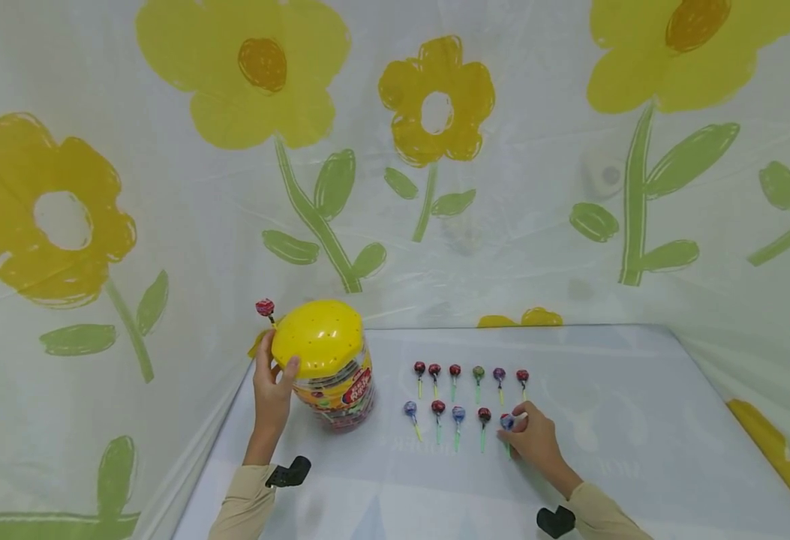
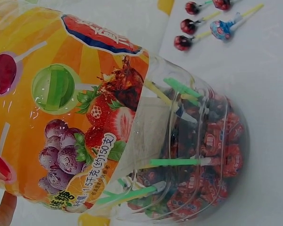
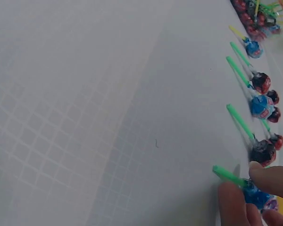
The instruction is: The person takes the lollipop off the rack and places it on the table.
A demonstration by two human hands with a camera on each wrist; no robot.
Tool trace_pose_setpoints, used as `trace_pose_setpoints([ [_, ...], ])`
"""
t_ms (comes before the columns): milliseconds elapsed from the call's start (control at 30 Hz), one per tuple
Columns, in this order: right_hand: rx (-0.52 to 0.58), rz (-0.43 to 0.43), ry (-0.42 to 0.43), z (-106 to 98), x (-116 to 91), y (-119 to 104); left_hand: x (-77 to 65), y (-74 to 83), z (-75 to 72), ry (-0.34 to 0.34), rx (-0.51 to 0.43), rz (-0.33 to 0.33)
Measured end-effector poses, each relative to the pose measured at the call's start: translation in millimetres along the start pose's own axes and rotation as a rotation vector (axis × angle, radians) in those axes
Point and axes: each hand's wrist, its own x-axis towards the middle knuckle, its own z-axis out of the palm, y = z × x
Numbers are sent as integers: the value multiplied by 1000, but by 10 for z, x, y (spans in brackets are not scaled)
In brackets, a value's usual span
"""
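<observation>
A clear jar [image 1: 340, 409] of lollipops with a yellow lid [image 1: 320, 337] stands tilted at the table's left. My left hand [image 1: 275, 394] grips it by the lid's left side, the thumb on the front. Above those fingers a red-wrapped lollipop [image 1: 265, 307] sticks up at the lid's edge; what supports it is hidden. With my right hand [image 1: 535, 441] I pinch a blue-wrapped lollipop [image 3: 257, 197] near where its green stick meets the wrapper. It lies at the right end of the nearer of two lollipop rows. A dark-red lollipop [image 1: 484, 415] is just left of it.
A farther row runs behind, including a green lollipop [image 1: 479, 373] and a purple one [image 1: 499, 373]. The white table [image 1: 638, 420] meets a flower-printed curtain [image 1: 523, 225] at the back and sides. More lollipops [image 2: 221, 150] fill the jar's bottom.
</observation>
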Motion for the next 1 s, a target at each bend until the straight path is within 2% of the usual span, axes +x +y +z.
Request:
trace_pose_setpoints([
  [167, 5, 4, 9, -14, -14, 12, 10, -30, 0, -4, -12, 19],
  [433, 80, -56, 52, -64, 10, -33, 50, -319, -14, -4, -26, 11],
  [533, 130, -107, 67, -81, 14, -103, 42, -357, -21, 4, -32, 5],
  [667, 156, -212, 84, -120, 6, -280, 23, -279, -24, 3, -32, 7],
  [767, 168, -245, 73, -170, 10, -462, 8, -164, -9, -7, -29, 21],
  [867, 200, -253, 27, -222, 43, -661, -1, -75, 3, -11, -28, 28],
  [1000, 254, -270, -49, -290, 105, -983, 9, -37, -5, -9, -16, 24],
])
